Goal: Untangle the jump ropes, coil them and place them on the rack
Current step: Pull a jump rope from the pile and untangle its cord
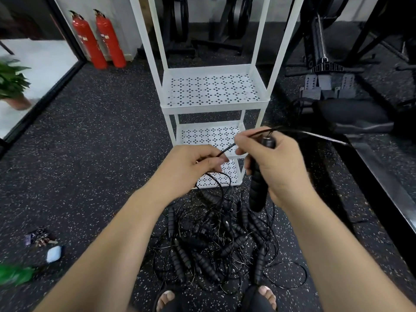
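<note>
A tangled heap of black jump ropes with ribbed handles lies on the floor in front of my feet. My right hand grips one black handle upright, its thin cord running out past my fingers to the right, blurred. My left hand pinches the same cord between thumb and forefinger just left of the right hand. The white rack with perforated shelves stands right behind my hands; the shelves in view hold nothing.
Two red fire extinguishers stand at the back left. Keys and a small blue-white case lie on the floor at left. Black gym machines and a bench crowd the right side. A potted plant sits far left.
</note>
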The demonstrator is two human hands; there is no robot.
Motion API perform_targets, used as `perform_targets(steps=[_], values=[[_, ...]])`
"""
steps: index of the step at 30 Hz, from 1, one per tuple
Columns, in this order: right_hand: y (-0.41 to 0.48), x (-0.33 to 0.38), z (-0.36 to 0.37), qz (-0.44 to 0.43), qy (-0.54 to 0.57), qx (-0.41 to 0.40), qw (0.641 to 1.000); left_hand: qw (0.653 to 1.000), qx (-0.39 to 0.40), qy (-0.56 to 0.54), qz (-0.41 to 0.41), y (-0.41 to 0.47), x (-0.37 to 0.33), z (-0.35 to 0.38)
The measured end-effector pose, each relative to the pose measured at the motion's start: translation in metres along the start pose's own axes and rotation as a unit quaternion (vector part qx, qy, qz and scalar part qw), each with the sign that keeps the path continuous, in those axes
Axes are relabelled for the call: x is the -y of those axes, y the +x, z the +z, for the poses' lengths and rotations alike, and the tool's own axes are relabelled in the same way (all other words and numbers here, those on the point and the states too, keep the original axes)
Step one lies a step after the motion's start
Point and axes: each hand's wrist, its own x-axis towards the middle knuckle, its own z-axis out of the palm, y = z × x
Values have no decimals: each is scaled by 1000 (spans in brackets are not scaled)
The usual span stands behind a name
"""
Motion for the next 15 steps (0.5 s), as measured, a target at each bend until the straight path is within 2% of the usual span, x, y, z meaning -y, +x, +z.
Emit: perform_targets(steps=[6,15], values=[[-4,-2,6,6,-20,24,999,999,1,-31,-6,4,4,9],[-8,13,2,-40,17,-16,999,997,-20,60,-36,9,19,4]])
